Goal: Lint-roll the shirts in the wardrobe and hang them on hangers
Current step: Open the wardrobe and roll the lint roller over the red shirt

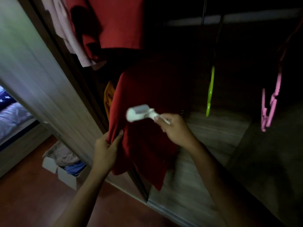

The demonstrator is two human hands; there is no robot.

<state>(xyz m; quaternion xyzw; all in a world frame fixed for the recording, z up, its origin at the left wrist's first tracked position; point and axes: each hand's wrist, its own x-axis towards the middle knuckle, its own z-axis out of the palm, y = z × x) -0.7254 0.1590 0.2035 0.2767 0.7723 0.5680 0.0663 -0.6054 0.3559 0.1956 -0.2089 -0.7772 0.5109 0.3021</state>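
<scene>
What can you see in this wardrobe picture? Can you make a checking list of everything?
Surface: wardrobe floor, pale wood, bare where visible.
Job's things: dark red shirt hanging in front; white lint roller against it, blurred; lime green hanger and pink hangers hanging empty.
Clutter: cardboard box of clothes on the room floor; orange garment behind the shirt.
Hands: left hand pinches the shirt's edge; right hand holds the roller's handle.
Cables: nothing seen.
Surroundings: red shirt and pale pink garment hanging above; wardrobe door; bed at far left; interior very dark.
</scene>
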